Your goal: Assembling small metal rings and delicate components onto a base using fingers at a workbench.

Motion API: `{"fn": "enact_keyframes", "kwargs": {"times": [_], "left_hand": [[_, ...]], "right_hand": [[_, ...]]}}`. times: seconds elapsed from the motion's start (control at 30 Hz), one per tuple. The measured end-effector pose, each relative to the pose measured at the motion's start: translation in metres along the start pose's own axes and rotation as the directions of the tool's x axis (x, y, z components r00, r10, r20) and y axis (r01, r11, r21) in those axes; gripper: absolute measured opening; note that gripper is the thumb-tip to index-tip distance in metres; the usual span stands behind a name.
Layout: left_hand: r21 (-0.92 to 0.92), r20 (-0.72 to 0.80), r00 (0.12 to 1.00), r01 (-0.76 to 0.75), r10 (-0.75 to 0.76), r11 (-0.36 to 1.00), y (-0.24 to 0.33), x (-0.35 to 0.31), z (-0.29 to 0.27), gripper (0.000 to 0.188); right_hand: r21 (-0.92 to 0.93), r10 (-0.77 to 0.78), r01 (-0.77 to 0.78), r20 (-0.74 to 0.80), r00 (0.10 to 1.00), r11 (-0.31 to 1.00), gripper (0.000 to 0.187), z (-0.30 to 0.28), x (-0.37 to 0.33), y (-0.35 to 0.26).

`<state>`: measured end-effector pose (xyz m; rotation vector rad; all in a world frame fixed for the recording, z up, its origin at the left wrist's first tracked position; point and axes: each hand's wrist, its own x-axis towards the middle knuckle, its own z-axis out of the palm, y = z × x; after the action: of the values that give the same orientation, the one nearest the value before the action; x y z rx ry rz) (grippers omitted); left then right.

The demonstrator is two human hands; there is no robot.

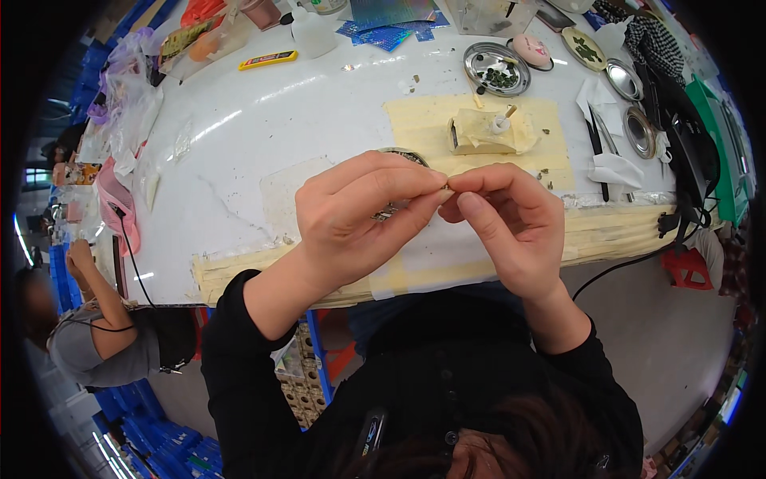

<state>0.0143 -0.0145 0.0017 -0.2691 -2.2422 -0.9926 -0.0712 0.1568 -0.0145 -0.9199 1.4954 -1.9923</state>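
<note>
Above the near edge of the white table, my left hand (359, 203) and my right hand (511, 219) meet fingertip to fingertip. Each is closed in a pinch around a tiny piece (447, 188), too small to name. Partly hidden behind my left hand is a round metal dish (405, 153) with small silvery bits in it. Just beyond my right hand stands a beige block (483, 134), wrapped in tape, with a small white piece and a short stick on top.
A metal dish of dark green bits (499, 78) lies far right, near a pink round case (531, 50). Tweezers (604, 132) rest on white tissue. Far left are a yellow box cutter (268, 60) and a white bottle (313, 32). Another person (104, 335) sits at left.
</note>
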Motion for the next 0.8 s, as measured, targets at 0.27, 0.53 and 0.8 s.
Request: {"fn": "enact_keyframes", "kwargs": {"times": [0.27, 0.53, 0.8], "left_hand": [[0.026, -0.003, 0.998, -0.057, 0.057, 0.998, -0.0016, -0.0021, 0.0008, 0.019], [-0.293, -0.008, 0.971, 0.226, -0.239, 0.929, -0.002, -0.0063, 0.0065, 0.012], [-0.013, 0.002, 0.992, 0.124, -0.124, 0.992, 0.0008, -0.0053, 0.0002, 0.014]], "right_hand": [[0.109, 0.058, -0.058, 0.004, 0.998, 0.992, 0.014, 0.0012, -0.0006, 0.0006], [0.013, 0.007, -0.007, -0.027, 1.0, 1.0, 0.015, 0.003, -0.0005, 0.0015], [0.009, 0.001, -0.001, -0.038, 0.999, 1.0, 0.018, 0.0055, 0.0011, 0.0006]]}}
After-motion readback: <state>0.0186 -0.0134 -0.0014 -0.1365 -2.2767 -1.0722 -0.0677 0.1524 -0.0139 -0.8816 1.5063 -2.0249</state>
